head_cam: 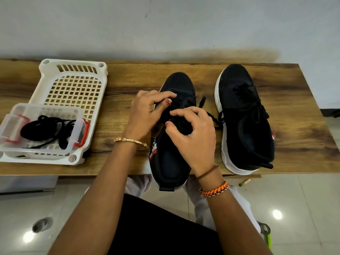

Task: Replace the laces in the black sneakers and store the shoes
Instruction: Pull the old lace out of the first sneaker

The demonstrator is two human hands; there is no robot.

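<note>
Two black sneakers with white soles stand on the wooden table [303, 126]. The left sneaker [182, 85] is in the middle, its heel over the table's front edge. My left hand [145, 115] rests on its left side, thumb and fingers curled at the eyelets. Over the tongue, my right hand [193, 133] curls its fingers at the black lace [211, 116]; the lace end trails to the right. The right sneaker [242, 116] stands apart at the right, laced with a loose bow. Whether each hand pinches the lace is hidden.
A white slotted basket [73, 85] lies at the table's left. In its near end sits a clear box with red clips [79, 133] holding a bundle of black laces [46, 129]. A small stub lies on the tiled floor [244, 182] below the front edge.
</note>
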